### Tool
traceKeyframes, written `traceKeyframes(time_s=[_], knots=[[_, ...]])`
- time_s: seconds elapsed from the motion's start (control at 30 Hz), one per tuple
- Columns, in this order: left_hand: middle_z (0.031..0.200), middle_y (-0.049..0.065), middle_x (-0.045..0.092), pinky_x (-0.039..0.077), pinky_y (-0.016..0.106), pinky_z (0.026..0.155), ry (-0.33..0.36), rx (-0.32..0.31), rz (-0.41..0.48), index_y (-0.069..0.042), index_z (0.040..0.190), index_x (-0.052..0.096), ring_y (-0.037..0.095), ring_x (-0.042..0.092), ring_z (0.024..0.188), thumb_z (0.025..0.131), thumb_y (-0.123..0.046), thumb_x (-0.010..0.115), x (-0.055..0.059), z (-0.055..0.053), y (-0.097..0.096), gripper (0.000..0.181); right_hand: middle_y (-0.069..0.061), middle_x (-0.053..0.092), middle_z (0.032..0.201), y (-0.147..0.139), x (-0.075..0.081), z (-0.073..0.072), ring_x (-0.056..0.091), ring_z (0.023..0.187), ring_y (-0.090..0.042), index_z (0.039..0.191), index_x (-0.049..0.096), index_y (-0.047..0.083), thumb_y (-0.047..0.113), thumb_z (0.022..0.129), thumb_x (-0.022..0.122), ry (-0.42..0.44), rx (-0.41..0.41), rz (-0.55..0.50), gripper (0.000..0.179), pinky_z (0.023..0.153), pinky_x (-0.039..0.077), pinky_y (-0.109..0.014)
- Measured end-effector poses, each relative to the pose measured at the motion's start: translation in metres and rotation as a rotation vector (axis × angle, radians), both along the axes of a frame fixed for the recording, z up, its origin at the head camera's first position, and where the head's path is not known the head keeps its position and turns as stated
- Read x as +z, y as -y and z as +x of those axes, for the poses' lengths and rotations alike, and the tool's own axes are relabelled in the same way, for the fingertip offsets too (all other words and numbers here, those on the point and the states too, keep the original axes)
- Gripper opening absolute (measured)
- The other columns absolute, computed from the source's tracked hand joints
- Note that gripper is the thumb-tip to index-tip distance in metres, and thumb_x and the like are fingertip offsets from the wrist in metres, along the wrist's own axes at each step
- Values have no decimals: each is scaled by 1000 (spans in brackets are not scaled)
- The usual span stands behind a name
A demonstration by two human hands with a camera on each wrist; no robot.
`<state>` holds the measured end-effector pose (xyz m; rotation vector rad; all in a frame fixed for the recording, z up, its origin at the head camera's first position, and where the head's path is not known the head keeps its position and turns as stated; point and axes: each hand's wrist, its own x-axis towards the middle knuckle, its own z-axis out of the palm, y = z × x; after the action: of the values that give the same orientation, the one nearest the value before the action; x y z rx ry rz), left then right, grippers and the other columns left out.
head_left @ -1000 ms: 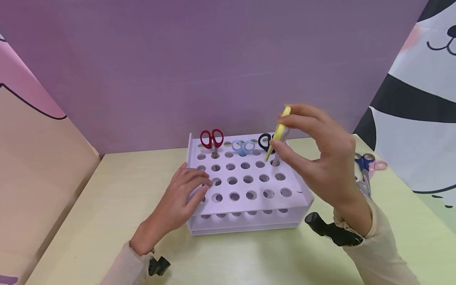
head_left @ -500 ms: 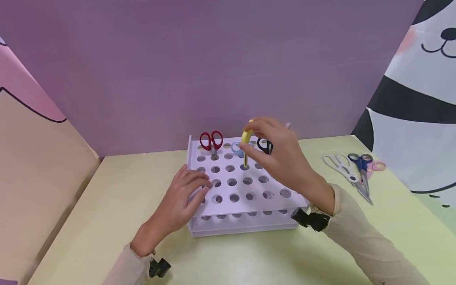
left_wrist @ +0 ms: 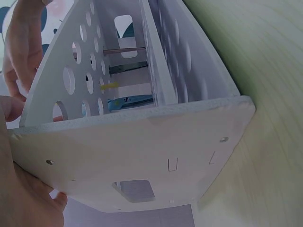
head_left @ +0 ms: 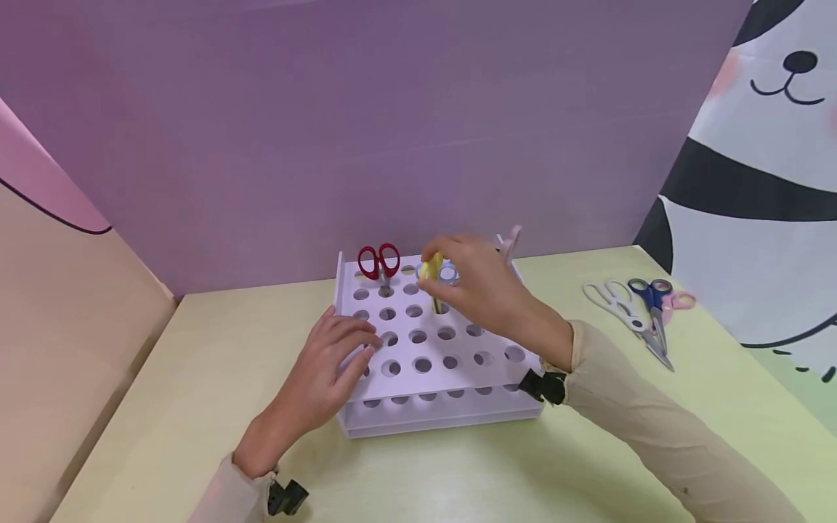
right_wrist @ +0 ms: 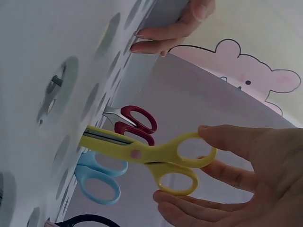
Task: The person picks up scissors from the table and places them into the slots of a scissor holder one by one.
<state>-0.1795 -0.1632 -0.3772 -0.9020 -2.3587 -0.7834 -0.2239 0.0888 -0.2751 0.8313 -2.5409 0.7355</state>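
Observation:
With thumb and fingers my right hand (head_left: 480,280) pinches the handles of yellow scissors (right_wrist: 151,153). Their blades point down into a hole of the white rack (head_left: 418,385); the yellow tip (left_wrist: 110,86) shows inside it in the left wrist view. My left hand (head_left: 333,363) rests on the rack's left edge, fingers lying over the top. Red-handled scissors (head_left: 379,263) stand in the back left of the rack. Beside the yellow pair are light blue scissors (right_wrist: 98,177), and black-handled scissors (right_wrist: 90,218) show partly at the right wrist view's bottom edge.
On the table right of the rack lie white scissors (head_left: 615,301), dark blue scissors (head_left: 652,290) and pink-handled scissors (head_left: 682,300), close together. A light pink handle (head_left: 511,243) sticks up behind my right hand. A purple wall (head_left: 261,145) stands behind the table.
My right hand has moved left and down with the yellow scissors, from above the rack's right side into a hole near its middle. The left hand stays on the rack.

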Motion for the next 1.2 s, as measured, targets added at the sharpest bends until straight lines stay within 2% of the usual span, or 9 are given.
traceKeyframes(time_s=[0.07,0.1,0.17,0.2,0.33,0.47,0.83,1.07,1.2], knots=[[115,3,67,16,51,122,0,3,-1,-10,102,73,20,54,119,98,-20,55,-1,0,0,21,-5,70,110,2,-1,0,62,109,-27,110,67,12,27,87,78,42,-13,38,30,114,11,-70],[115,3,67,15,51,122,1,5,1,-10,102,73,20,54,119,98,-20,55,-1,0,1,21,-6,69,110,3,-1,0,62,106,-26,111,66,11,26,88,78,66,-11,50,30,114,23,-63],[115,3,67,15,50,122,-1,5,3,-10,102,73,20,54,119,98,-20,55,-2,0,0,21,-8,69,109,4,-1,-1,62,100,-25,110,65,8,23,88,78,103,-8,65,29,99,46,-47],[115,3,67,14,50,122,-2,3,4,-10,103,73,20,54,119,98,-20,55,-2,0,0,21,-9,69,108,4,-1,-1,61,96,-25,109,65,7,21,88,78,117,-4,70,28,86,52,-40],[115,3,67,14,49,122,-6,2,13,-10,103,73,20,54,120,98,-20,55,-4,0,0,21,-7,68,96,5,-3,-4,57,83,-22,103,64,5,17,86,78,154,-10,112,25,68,50,-31],[115,4,68,14,49,122,-11,3,18,-10,102,73,20,55,119,98,-19,55,-5,0,1,21,-7,66,88,5,-5,-6,55,75,-21,102,63,5,17,86,78,191,-17,179,25,63,46,-29],[115,3,67,14,48,123,-16,3,9,-10,102,73,21,54,120,98,-19,55,-3,0,1,20,-8,65,95,1,-13,-6,57,83,-24,109,64,2,14,86,77,220,-26,284,29,73,51,-33],[116,2,67,14,48,123,-4,3,5,-11,102,73,20,54,120,98,-20,55,-3,0,1,21,-11,69,107,-9,-13,7,58,89,-25,120,61,3,13,86,78,202,1,268,39,86,46,-43],[115,1,67,15,48,123,-2,10,2,-11,102,73,19,54,120,98,-20,55,-2,0,1,21,-13,69,114,-14,-11,15,60,88,-23,125,59,2,11,87,78,187,26,242,44,82,50,-40]])
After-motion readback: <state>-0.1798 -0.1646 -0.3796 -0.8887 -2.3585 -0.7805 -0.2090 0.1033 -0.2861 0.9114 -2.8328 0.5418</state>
